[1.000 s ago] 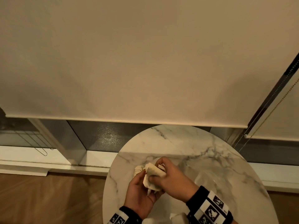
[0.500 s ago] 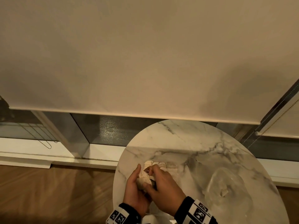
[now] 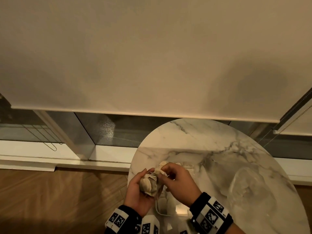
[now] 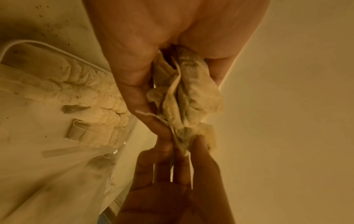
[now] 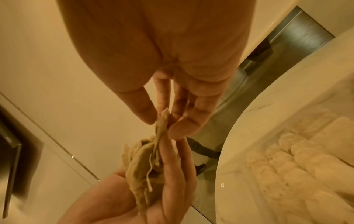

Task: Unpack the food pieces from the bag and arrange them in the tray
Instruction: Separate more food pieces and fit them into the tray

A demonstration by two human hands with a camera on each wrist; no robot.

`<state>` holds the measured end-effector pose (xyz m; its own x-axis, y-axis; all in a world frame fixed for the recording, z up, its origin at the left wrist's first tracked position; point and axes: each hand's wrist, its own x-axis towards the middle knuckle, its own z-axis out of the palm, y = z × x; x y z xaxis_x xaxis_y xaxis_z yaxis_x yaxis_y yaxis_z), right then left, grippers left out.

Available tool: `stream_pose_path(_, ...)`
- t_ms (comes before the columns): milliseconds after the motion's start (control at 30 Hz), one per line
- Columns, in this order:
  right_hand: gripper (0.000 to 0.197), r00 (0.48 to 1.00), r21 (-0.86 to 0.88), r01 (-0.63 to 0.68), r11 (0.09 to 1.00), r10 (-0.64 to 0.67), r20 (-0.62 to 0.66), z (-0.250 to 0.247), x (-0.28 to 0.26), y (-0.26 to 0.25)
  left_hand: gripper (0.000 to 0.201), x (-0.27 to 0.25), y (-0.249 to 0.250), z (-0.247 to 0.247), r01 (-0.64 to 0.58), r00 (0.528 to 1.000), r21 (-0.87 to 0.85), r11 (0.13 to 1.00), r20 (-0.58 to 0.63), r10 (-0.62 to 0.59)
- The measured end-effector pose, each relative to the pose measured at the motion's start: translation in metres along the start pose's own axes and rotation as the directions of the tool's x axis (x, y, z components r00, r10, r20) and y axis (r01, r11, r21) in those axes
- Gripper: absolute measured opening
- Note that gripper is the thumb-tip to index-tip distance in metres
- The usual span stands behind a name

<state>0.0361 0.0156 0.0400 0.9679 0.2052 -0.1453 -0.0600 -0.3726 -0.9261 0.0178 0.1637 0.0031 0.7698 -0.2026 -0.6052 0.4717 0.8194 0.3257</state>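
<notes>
My left hand [image 3: 143, 183] cups a crumpled bundle of beige food pieces [image 3: 147, 184] with loose threads, above the near left of the marble table [image 3: 194, 142]. My right hand [image 3: 164, 170] pinches the bundle's top edge between thumb and fingers. In the left wrist view the bundle [image 4: 191, 94] lies against the left hand's fingers [image 4: 134, 84], and the right hand [image 4: 172, 174] reaches up from below. In the right wrist view the right hand's fingertips [image 5: 178, 128] nip the bundle [image 5: 141, 163]. A clear tray [image 3: 181, 209] with rows of pale pieces [image 5: 287, 159] sits under the hands.
A crumpled clear plastic bag [image 3: 251, 188] lies on the right side of the round table. Behind the table hangs a cream roller blind [image 3: 152, 56] over a window, with its bead chain [image 3: 287, 125] at the right. Wooden floor [image 3: 59, 200] lies to the left.
Both hands have kept the bundle. It has sunk lower into the left palm, and the right fingers have shifted from covering its side to pinching its top edge.
</notes>
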Motion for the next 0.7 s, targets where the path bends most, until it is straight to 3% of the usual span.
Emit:
stream_pose_path(300,0.009,0.999,0.2,-0.034,0.979,0.041,-0.027,0.018,0.004,-0.018,0.027,-0.004,0.022,-0.02,-0.004,0.999,0.0,1.0,-0.032,0.004)
stream_pose_path(400,0.005,0.995,0.346,-0.084,0.934,0.098,-0.022,0.017,0.005,-0.026,0.028,-0.007,0.029,-0.018,-0.005,0.999,-0.024,1.0,-0.034,0.004)
stream_pose_path(567,0.006,0.966,0.697,-0.237,0.677,0.242,0.093,0.008,0.011,-0.037,0.031,-0.002,0.038,-0.021,0.0,0.998,-0.051,0.999,-0.064,-0.003)
stream_pose_path(700,0.011,0.927,0.836,-0.336,0.433,0.307,0.214,-0.005,0.013,-0.039,0.035,0.002,0.041,-0.023,-0.002,0.999,-0.083,0.997,-0.052,-0.003)
